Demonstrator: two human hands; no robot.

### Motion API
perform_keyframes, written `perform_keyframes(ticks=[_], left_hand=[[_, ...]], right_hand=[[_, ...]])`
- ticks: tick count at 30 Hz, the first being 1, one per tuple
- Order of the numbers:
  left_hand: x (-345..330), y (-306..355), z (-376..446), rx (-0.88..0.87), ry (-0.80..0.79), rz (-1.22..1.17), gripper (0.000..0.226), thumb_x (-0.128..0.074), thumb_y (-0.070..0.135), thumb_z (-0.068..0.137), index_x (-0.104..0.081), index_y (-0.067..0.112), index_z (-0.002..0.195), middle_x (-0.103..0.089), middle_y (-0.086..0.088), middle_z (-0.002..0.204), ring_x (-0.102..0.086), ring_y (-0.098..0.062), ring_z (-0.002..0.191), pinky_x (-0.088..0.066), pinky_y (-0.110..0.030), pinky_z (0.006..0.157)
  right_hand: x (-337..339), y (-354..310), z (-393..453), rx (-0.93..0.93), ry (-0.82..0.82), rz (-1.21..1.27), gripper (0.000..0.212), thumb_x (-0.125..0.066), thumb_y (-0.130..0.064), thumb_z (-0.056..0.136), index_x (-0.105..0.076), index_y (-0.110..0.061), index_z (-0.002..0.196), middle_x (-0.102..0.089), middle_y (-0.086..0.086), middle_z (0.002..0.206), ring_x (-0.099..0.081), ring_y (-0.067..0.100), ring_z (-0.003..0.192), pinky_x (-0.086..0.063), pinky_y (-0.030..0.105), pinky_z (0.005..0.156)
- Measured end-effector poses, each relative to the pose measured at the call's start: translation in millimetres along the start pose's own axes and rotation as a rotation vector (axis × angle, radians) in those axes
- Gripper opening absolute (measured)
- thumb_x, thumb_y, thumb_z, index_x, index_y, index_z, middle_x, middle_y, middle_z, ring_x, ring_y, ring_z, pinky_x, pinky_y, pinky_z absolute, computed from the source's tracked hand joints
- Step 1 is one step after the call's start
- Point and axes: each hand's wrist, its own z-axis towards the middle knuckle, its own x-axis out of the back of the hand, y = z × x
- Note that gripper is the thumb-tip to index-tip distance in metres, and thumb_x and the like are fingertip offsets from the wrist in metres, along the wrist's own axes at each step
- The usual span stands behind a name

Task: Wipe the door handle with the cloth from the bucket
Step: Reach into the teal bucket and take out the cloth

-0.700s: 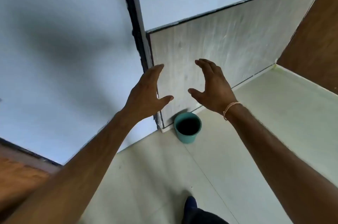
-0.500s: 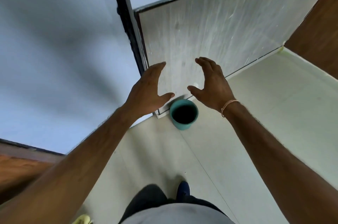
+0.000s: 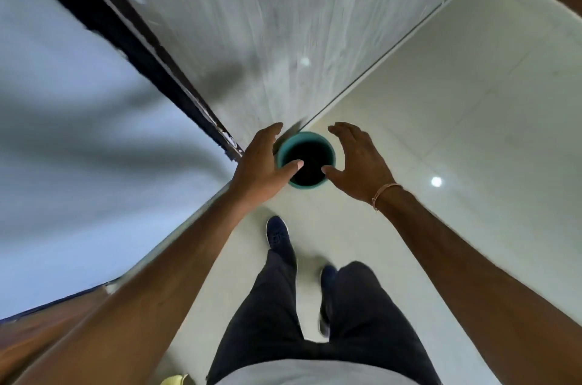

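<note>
A small teal bucket (image 3: 310,140) stands on the pale floor in the corner, right below my hands. Its inside looks dark; I cannot make out a cloth in it. My left hand (image 3: 261,164) hovers over the bucket's left rim, fingers apart and empty. My right hand (image 3: 359,161) hovers over the right rim, also open and empty, with a thin band on the wrist. No door handle shows in the head view.
A grey-white panel (image 3: 267,22) rises behind the bucket, beside a dark door frame edge (image 3: 126,29) and a pale blue wall (image 3: 78,148). Pale floor tiles (image 3: 456,85) spread to the right. My legs and dark shoes (image 3: 278,235) stand just behind the bucket.
The view has tilted down and drawn closer to the bucket. Both hands have come down from in front of the panel to either side of the bucket's rim, still open.
</note>
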Motion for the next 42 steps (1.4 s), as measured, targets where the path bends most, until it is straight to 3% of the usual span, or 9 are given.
perform_keyframes(ticks=[7, 18, 20, 23, 28, 31, 34, 37, 42], left_hand=[[-80, -97, 93, 0.144, -0.064, -0.07, 0.065, -0.082, 0.038, 0.085, -0.053, 0.024, 0.142, -0.06, 0.006, 0.141, -0.058, -0.014, 0.128, -0.052, -0.042, 0.111], [-265, -283, 231, 0.395, -0.055, -0.176, 0.056, -0.079, 0.024, 0.095, -0.057, 0.011, 0.144, -0.064, -0.006, 0.141, -0.065, -0.022, 0.121, -0.053, -0.034, 0.103], [-282, -310, 247, 0.372, 0.026, -0.094, 0.054, -0.079, 0.026, 0.093, -0.06, 0.01, 0.14, -0.065, -0.006, 0.138, -0.064, -0.023, 0.119, -0.053, -0.034, 0.101], [-292, -336, 254, 0.246, 0.126, 0.136, 0.054, -0.075, 0.029, 0.09, -0.06, 0.009, 0.138, -0.063, -0.011, 0.137, -0.058, -0.033, 0.125, -0.052, -0.048, 0.105], [-307, -361, 258, 0.071, 0.062, 0.293, 0.062, -0.073, 0.026, 0.092, -0.052, 0.008, 0.147, -0.046, -0.011, 0.161, -0.041, -0.031, 0.15, -0.044, -0.046, 0.119], [-317, -369, 260, 0.069, 0.034, 0.276, 0.065, -0.073, 0.026, 0.093, -0.048, 0.01, 0.151, -0.036, -0.009, 0.168, -0.034, -0.027, 0.157, -0.041, -0.041, 0.119], [-325, -377, 261, 0.084, 0.03, 0.281, 0.066, -0.073, 0.026, 0.095, -0.046, 0.011, 0.153, -0.031, -0.007, 0.172, -0.029, -0.025, 0.16, -0.032, -0.034, 0.12], [-328, -381, 262, 0.092, 0.035, 0.278, 0.066, -0.073, 0.025, 0.095, -0.045, 0.01, 0.153, -0.029, -0.008, 0.173, -0.026, -0.027, 0.162, -0.03, -0.036, 0.126], [-330, -382, 262, 0.098, 0.03, 0.26, 0.065, -0.072, 0.023, 0.096, -0.045, 0.009, 0.154, -0.028, -0.009, 0.174, -0.022, -0.027, 0.164, -0.03, -0.036, 0.126]], right_hand=[[-85, 77, 95, -0.096, -0.146, -0.012, 0.079, -0.076, -0.033, 0.086, -0.04, -0.018, 0.155, -0.042, 0.006, 0.159, -0.042, 0.031, 0.143, -0.043, 0.046, 0.117], [-301, 239, 240, -0.167, -0.376, -0.033, 0.074, -0.073, -0.031, 0.089, -0.042, -0.014, 0.154, -0.045, 0.01, 0.156, -0.046, 0.031, 0.142, -0.044, 0.043, 0.118], [-341, 259, 267, -0.194, -0.413, -0.04, 0.069, -0.071, -0.029, 0.091, -0.044, -0.013, 0.152, -0.048, 0.013, 0.152, -0.049, 0.034, 0.139, -0.044, 0.044, 0.118], [-391, 281, 302, -0.277, -0.473, -0.058, 0.063, -0.069, -0.027, 0.093, -0.046, -0.009, 0.148, -0.052, 0.019, 0.146, -0.052, 0.039, 0.135, -0.044, 0.042, 0.114], [-466, 310, 352, -0.457, -0.555, -0.052, 0.061, -0.07, -0.031, 0.096, -0.053, -0.002, 0.146, -0.062, 0.023, 0.142, -0.061, 0.039, 0.132, -0.05, 0.038, 0.107], [-496, 321, 371, -0.505, -0.568, -0.019, 0.069, -0.062, -0.043, 0.102, -0.045, -0.002, 0.154, -0.049, 0.02, 0.157, -0.049, 0.035, 0.145, -0.039, 0.037, 0.12], [-512, 322, 382, -0.463, -0.634, -0.017, 0.062, -0.046, -0.036, 0.111, -0.031, -0.003, 0.161, -0.033, 0.017, 0.168, -0.032, 0.031, 0.156, -0.026, 0.037, 0.127], [-527, 324, 389, -0.464, -0.612, -0.03, 0.068, -0.035, -0.048, 0.111, -0.019, -0.01, 0.166, -0.02, 0.011, 0.174, -0.02, 0.027, 0.161, -0.015, 0.036, 0.131], [-536, 326, 394, -0.508, -0.594, 0.012, 0.058, -0.032, -0.037, 0.114, -0.026, -0.008, 0.163, -0.025, 0.011, 0.172, -0.023, 0.027, 0.16, -0.017, 0.035, 0.129]])
